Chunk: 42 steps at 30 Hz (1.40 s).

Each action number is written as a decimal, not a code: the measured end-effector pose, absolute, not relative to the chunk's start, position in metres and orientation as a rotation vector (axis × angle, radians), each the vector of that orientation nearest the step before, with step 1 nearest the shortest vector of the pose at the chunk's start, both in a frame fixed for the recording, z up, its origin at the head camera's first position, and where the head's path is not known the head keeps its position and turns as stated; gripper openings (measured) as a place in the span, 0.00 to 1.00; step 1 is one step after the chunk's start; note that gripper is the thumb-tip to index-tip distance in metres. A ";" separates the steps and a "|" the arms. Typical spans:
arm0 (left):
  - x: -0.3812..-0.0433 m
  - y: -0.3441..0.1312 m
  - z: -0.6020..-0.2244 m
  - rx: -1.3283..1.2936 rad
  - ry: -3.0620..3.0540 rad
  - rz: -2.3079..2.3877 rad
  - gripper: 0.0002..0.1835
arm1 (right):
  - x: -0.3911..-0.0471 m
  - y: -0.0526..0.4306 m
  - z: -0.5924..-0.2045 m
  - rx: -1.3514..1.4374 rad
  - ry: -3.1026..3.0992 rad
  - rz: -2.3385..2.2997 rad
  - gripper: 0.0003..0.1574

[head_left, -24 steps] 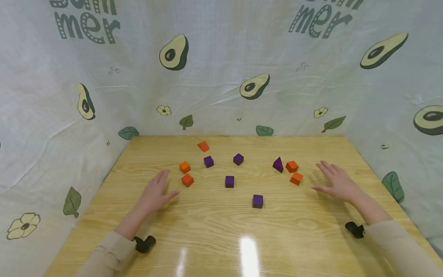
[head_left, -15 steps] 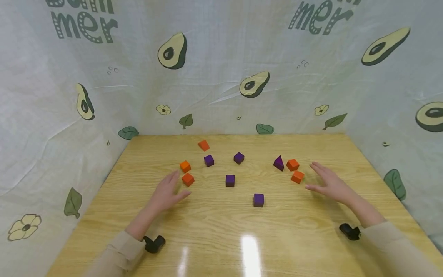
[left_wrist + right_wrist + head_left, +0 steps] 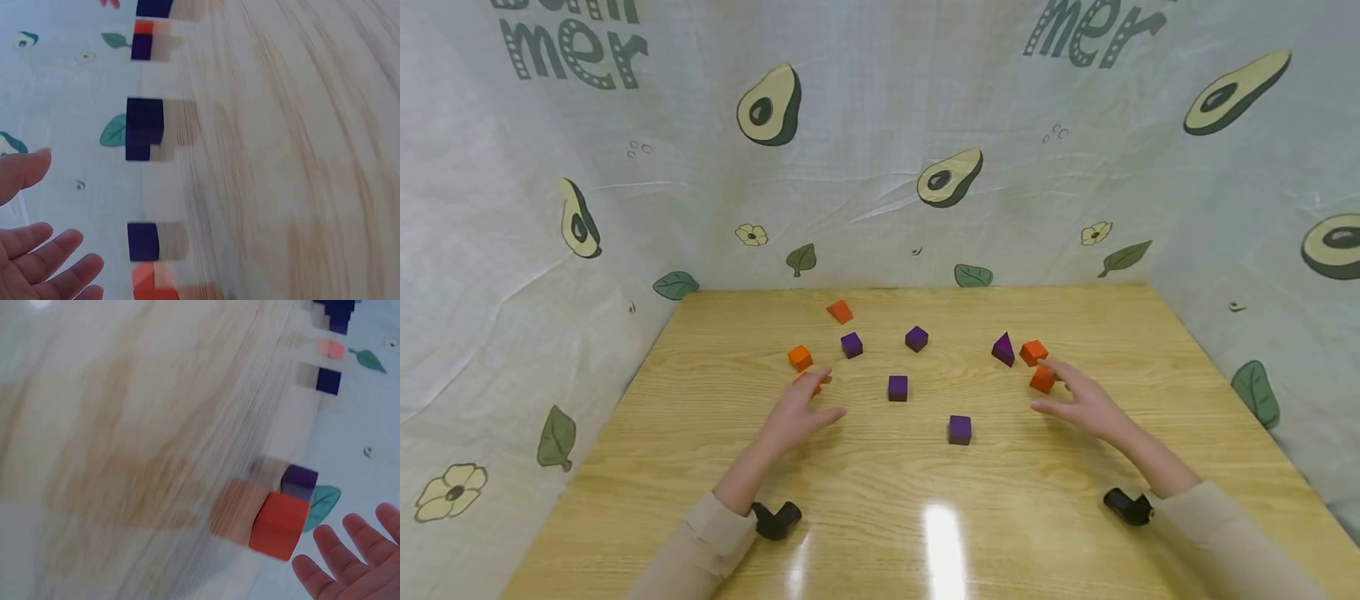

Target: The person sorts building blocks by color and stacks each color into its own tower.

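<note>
My left hand (image 3: 796,415) hovers over the left of the table, fingers spread and holding nothing. It partly covers a red-orange cube (image 3: 801,382) in the head view, and an orange cube (image 3: 800,357) lies just beyond. To its right sits a purple cube (image 3: 898,388). My right hand (image 3: 1081,404), empty with relaxed fingers, has its fingertips overlapping a red-orange block (image 3: 1041,380). Another red-orange block (image 3: 1033,352) and a purple triangular block (image 3: 1003,350) stand close by. In the right wrist view, an orange-red block (image 3: 280,526) shows beside the fingertips.
Between the hands sits a nearer purple cube (image 3: 959,430). Two more purple cubes, one left (image 3: 852,345) and one right (image 3: 917,339), lie farther back, with a red-orange wedge (image 3: 840,312) near the rear edge. A printed cloth (image 3: 865,108) hangs behind the wooden table (image 3: 865,500).
Both hands have moved inward over the table, the left to the right and the right to the left, now overlapping red-orange blocks. The blocks have stayed in place.
</note>
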<state>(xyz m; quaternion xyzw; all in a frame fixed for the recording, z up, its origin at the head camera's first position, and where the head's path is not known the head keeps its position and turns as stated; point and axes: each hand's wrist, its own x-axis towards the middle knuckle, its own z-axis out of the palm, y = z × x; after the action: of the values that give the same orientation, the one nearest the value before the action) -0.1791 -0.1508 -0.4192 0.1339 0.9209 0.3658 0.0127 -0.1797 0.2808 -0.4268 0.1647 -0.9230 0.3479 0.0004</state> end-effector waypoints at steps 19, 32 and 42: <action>-0.179 -0.085 -0.426 0.555 2.618 1.356 0.29 | -0.173 0.236 -0.432 0.636 -2.895 1.443 0.39; -0.180 -0.052 -0.428 0.718 2.695 1.034 0.28 | -0.173 0.217 -0.439 0.717 -2.915 1.465 0.37; -0.180 -0.036 -0.434 0.738 2.708 0.944 0.28 | -0.172 0.210 -0.443 0.700 -2.957 1.418 0.36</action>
<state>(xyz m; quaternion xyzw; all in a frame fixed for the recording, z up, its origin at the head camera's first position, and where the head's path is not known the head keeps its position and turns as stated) -0.1801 -0.0356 -0.4337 0.2481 0.9108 0.3175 0.0900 -0.1719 0.2104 -0.4431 0.2076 -0.8768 0.4206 -0.1055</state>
